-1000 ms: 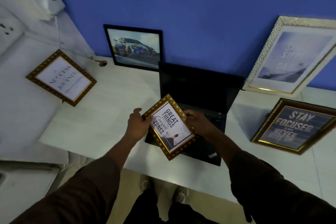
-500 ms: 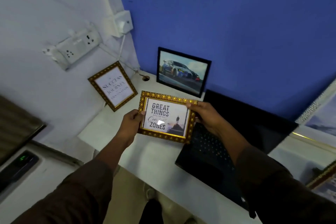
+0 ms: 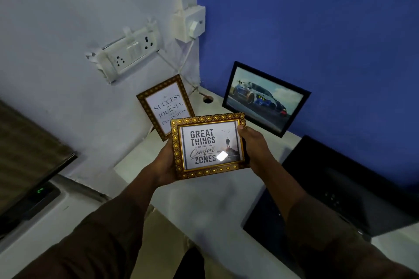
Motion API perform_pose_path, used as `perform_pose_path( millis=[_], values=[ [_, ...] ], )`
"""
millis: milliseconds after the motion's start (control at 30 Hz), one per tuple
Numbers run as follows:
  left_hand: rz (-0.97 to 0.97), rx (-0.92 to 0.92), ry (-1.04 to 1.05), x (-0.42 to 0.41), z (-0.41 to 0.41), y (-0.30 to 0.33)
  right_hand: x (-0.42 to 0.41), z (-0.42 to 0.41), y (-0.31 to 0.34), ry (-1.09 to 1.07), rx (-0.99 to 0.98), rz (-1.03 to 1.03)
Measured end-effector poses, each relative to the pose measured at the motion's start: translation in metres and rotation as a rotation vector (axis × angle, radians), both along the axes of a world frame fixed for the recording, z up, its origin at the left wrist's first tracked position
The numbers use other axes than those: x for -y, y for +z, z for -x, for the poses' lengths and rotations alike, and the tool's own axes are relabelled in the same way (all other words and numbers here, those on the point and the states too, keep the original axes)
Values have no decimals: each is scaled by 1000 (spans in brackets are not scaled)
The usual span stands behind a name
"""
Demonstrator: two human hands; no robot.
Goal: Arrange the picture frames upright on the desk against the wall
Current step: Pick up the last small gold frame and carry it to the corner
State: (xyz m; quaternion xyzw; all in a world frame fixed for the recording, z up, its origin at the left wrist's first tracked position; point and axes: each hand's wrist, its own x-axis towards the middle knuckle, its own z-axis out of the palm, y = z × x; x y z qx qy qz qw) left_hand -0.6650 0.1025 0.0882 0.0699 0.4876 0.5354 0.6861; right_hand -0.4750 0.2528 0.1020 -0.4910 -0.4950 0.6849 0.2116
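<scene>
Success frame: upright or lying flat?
Upright: the Success frame stands on the desk, tilted back against the white wall.

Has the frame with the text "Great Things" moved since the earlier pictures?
Yes. The Great Things frame has moved from over the laptop towards the Success frame, now overlapping it.

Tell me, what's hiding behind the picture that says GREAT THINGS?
Behind the GREAT THINGS frame the SUCCESS frame leans on the white wall, its lower corner covered. The white desk lies beneath. The left hand is mostly hidden too.

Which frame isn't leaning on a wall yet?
The "Great Things" frame, held in both hands above the desk; the "Success" frame and car frame lean on walls.
</scene>
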Motion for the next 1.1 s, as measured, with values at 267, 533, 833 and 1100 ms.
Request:
perform_pose_path(
  millis=[267,533,833,1100],
  values=[
    [-53,91,111,-26,37,-22,-16,31,-11,90,130,-62],
    [13,-136,62,-60,60,-53,-26,37,-23,60,132,-37],
    [364,-262,94,-85,50,-78,-37,42,-35,-32,239,145],
    [260,-237,99,-94,48,-83,-48,47,-51,-64,237,183]
  ],
)
